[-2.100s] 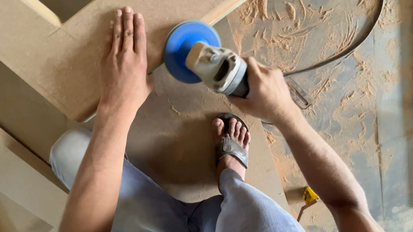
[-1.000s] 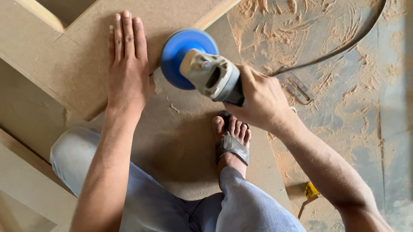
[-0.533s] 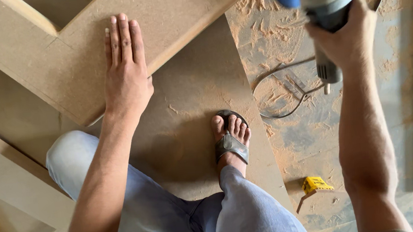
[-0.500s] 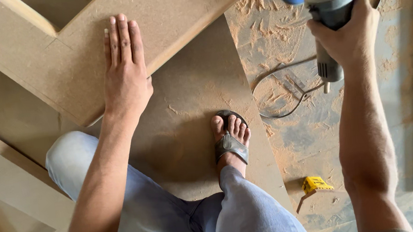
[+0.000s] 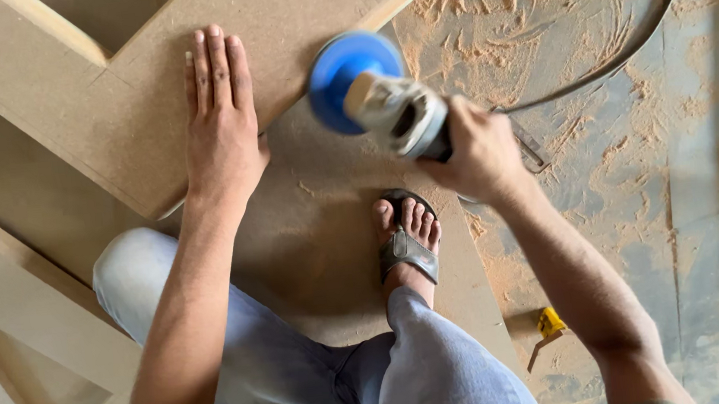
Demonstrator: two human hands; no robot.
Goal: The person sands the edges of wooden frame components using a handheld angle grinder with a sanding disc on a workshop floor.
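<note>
Pressing down flat with the left hand (image 5: 221, 123) on a big brown board (image 5: 300, 16) at the upper left of the frame, fingers straight and close together, nothing gripped. Squeezing tight with the right hand (image 5: 476, 148) around the grey body of a power sander (image 5: 400, 116) near the top middle. Holding its round blue pad (image 5: 348, 73) right at the slanted edge of the board, just beside the left hand's thumb side. Blurred there, so hard to tell whether touching the edge or just above it.

Crouching over a second flat sheet (image 5: 325, 205) on the floor, with a foot in a dark sandal (image 5: 411, 241) in the middle of the frame. Black cord (image 5: 624, 57) curving away at the upper right, over a floor covered in sawdust (image 5: 534, 13). Small yellow tool (image 5: 550, 322) lying at the lower right, well apart from both hands.

Looks like smoothing the board's edge, somewhere in the middle of the job. Next move likely calls for a firm press on the board, a steady grip on the sander, and fingers well away from the spinning pad.
</note>
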